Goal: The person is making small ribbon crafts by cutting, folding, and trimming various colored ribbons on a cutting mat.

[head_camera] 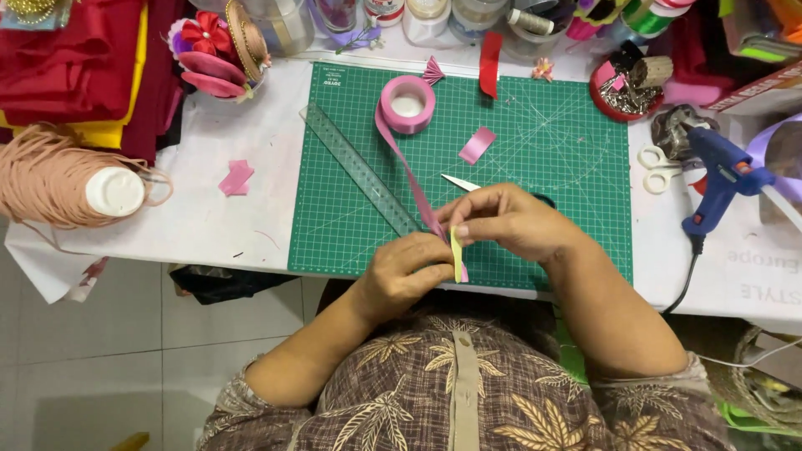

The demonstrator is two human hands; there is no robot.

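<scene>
Pink satin ribbon (411, 177): narrow, glossy strip; ran from its spool down across the mat to both hands, taut and slightly twisted along the way.
Ribbon end: doubled over at the hands, with a short tail showing just below the fingers.
Pale yellow-green strip (456, 253): short and flat, stood upright against the ribbon end, pinched with it.
Left hand (407, 274): fingers curled, thumb pressed on the ribbon and strip from the left; narrow pinch.
Right hand (505, 220): fingertips closed tight on the same fold from above and the right; touching the left hand.
Spool of pink ribbon (408, 103): round roll with a white core, lay flat on the mat's upper part, well apart from the hands.
Green gridded cutting mat (551, 159): lay on the white table, under the hands.
Clear plastic ruler (357, 169): lay diagonally on the mat, just left of the ribbon.
Cut pink ribbon piece (477, 144): loose on the mat, above the right hand.
Scissors blade tip (459, 182): poked out from behind the right hand.
Blue glue gun (720, 177): rested off the mat, to the right.
</scene>
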